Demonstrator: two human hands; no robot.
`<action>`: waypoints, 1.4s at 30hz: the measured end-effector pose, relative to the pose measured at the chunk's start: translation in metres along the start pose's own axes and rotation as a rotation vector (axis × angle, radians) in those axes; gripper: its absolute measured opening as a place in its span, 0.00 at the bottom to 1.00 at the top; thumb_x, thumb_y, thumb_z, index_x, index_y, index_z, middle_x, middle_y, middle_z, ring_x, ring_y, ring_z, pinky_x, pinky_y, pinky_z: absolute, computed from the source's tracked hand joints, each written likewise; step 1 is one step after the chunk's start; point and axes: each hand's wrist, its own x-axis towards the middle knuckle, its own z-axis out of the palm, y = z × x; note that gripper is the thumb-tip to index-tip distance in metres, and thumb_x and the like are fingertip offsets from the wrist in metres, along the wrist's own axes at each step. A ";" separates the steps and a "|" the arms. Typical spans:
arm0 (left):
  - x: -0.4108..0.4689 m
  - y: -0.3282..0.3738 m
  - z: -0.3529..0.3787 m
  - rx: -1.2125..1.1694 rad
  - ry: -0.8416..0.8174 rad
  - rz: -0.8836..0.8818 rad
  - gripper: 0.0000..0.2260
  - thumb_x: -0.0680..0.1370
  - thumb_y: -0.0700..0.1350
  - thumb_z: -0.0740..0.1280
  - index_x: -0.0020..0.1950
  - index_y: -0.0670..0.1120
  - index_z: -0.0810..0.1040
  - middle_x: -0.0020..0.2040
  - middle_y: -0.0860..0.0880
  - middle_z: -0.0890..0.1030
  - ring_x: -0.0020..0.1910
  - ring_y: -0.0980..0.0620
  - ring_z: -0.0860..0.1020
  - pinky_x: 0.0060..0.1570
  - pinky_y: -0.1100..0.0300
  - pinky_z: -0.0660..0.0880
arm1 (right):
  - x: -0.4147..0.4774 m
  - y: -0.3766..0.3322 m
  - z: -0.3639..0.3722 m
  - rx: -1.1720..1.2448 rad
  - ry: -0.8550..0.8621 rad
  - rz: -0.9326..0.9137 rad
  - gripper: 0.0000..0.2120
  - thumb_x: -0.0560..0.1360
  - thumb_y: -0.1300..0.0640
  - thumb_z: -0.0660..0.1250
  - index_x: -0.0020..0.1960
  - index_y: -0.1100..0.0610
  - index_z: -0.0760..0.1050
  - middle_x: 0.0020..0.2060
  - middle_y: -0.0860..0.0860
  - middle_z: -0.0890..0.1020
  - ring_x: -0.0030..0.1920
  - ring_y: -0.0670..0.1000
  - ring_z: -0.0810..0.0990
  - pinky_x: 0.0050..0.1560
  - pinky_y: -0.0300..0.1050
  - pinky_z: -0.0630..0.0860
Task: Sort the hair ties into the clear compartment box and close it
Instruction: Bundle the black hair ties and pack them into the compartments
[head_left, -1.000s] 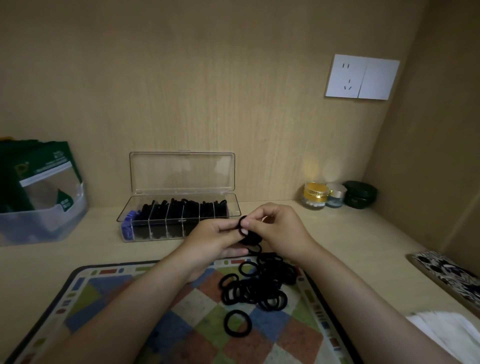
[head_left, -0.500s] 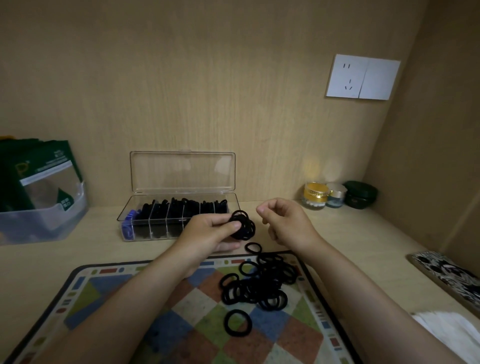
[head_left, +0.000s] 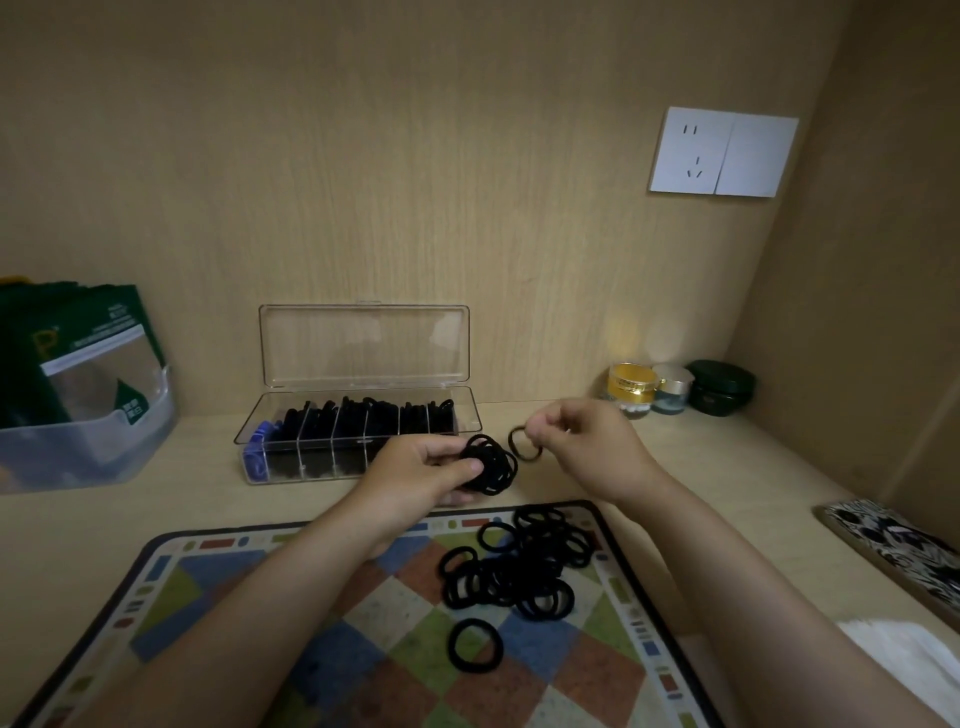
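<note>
The clear compartment box (head_left: 249, 431) stands at the back with its lid (head_left: 363, 345) upright and open. Its compartments hold black hair ties, and blue ones fill the leftmost. My left hand (head_left: 415, 475) grips a bundle of black hair ties (head_left: 491, 462) just in front of the box's right end. My right hand (head_left: 582, 441) pinches a single black hair tie (head_left: 524, 444) beside the bundle, a little apart from it. A loose pile of black hair ties (head_left: 519, 566) lies on the checkered mat (head_left: 311, 649), with one tie (head_left: 475, 644) apart in front.
A plastic bin with green packets (head_left: 78, 395) stands at the left. Small jars (head_left: 670, 387) sit in the back right corner. A patterned flat object (head_left: 898, 545) and white cloth (head_left: 904, 654) lie along the right edge. A wall socket (head_left: 722, 151) is above.
My hands parted after meeting over the bundle. The left hand stayed holding the bundle, and the right hand now pinches a single tie that it did not visibly hold half a second ago.
</note>
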 end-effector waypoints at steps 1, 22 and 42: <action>0.000 0.000 0.001 0.001 0.001 -0.006 0.13 0.77 0.35 0.70 0.62 0.38 0.81 0.54 0.44 0.85 0.49 0.49 0.86 0.44 0.62 0.82 | -0.003 -0.007 -0.004 0.179 -0.005 0.017 0.05 0.77 0.57 0.71 0.43 0.53 0.83 0.33 0.46 0.82 0.30 0.43 0.74 0.34 0.36 0.72; -0.005 0.028 -0.010 0.036 -0.021 0.147 0.15 0.75 0.35 0.73 0.60 0.44 0.82 0.50 0.44 0.87 0.48 0.51 0.86 0.43 0.63 0.81 | -0.013 -0.028 0.011 0.286 -0.310 0.051 0.09 0.78 0.61 0.68 0.57 0.61 0.83 0.45 0.58 0.86 0.39 0.52 0.84 0.35 0.44 0.82; 0.016 0.005 -0.051 1.117 0.322 0.535 0.18 0.82 0.50 0.57 0.72 0.55 0.72 0.62 0.55 0.78 0.65 0.53 0.70 0.68 0.55 0.61 | 0.072 -0.052 0.059 -0.537 -0.069 0.052 0.08 0.76 0.53 0.69 0.44 0.56 0.85 0.36 0.54 0.84 0.32 0.50 0.78 0.31 0.41 0.72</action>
